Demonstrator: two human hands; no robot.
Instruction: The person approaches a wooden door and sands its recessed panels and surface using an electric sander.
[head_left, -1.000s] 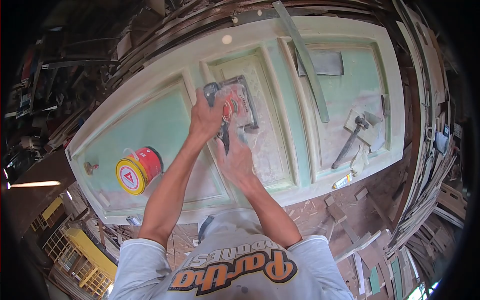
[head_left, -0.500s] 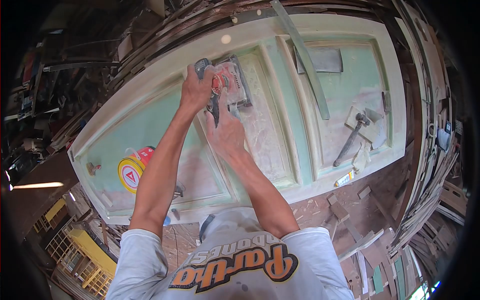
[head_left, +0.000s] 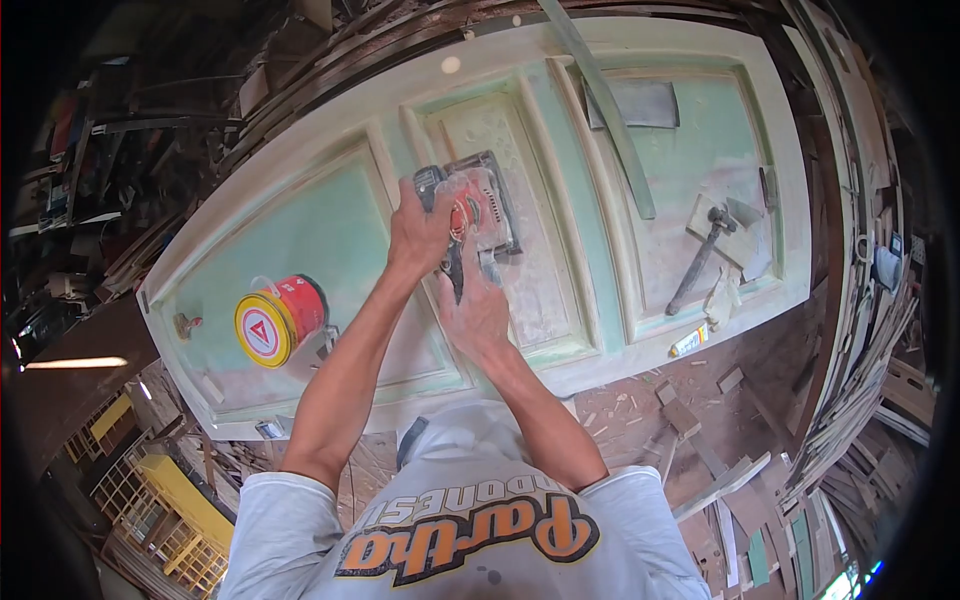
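Observation:
A red and black power sander [head_left: 480, 208] lies flat on the middle panel of a pale green door [head_left: 590, 225]. My left hand [head_left: 420, 230] is wrapped round the sander's black front part, on its left side. Lower down, my right hand [head_left: 475, 308] grips the black rear handle. Whitish dust covers the tool and the panel around it. The sander's pad is hidden beneath its body.
On the door's left panel stands a red and yellow can [head_left: 280, 320]. To the right are a hammer [head_left: 700, 265], a grey sheet [head_left: 645, 104], a long strip [head_left: 610, 115] and a tube [head_left: 690, 341]. Stacked wood [head_left: 860, 380] lines the right side.
Over the last half second, both hands and the sander have moved down and to the right on the middle panel, after an earlier shift up and left. The can is less covered by my arm.

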